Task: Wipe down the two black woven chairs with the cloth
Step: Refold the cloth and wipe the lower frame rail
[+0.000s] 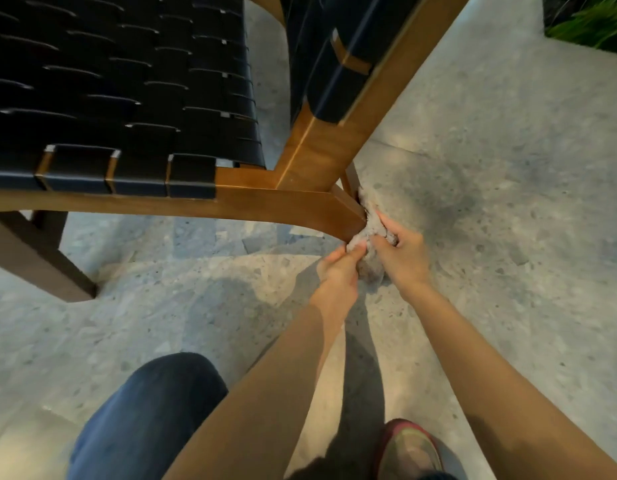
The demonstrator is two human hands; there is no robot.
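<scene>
Both hands are being used on the cloth (pixel 367 230), which is bunched right at the fingertips and is being pressed against the outer corner of the wooden frame (pixel 282 206). The left hand (pixel 338 271) is pinching the cloth's near end, fingers (pixel 352 252) curled and the thumb laid on top. The right hand (pixel 405 254) is clenched round the bulk of the cloth just beside it. Its fingers are folded in, with the cloth bulging out past them toward the frame.

Just beyond the right fingers, the cloth's far end is being drawn up behind the joint. Judged: two hands are being used so the cloth is kept taut and wrapped round the corner, a spot a flat one-handed wipe would miss.

The woven seat (pixel 127 98) of the black chair is lying well up and left of the left fingers, untouched at this moment. A strapped back panel (pixel 334 71) is rising above the fingers. Whether it belongs to a second chair cannot be told.

The speckled floor (pixel 507 202) is lying under the hands. A knee (pixel 144 410) and a shoe (pixel 409 448) are planted well behind the wrists, judged as a crouch for reaching low.
</scene>
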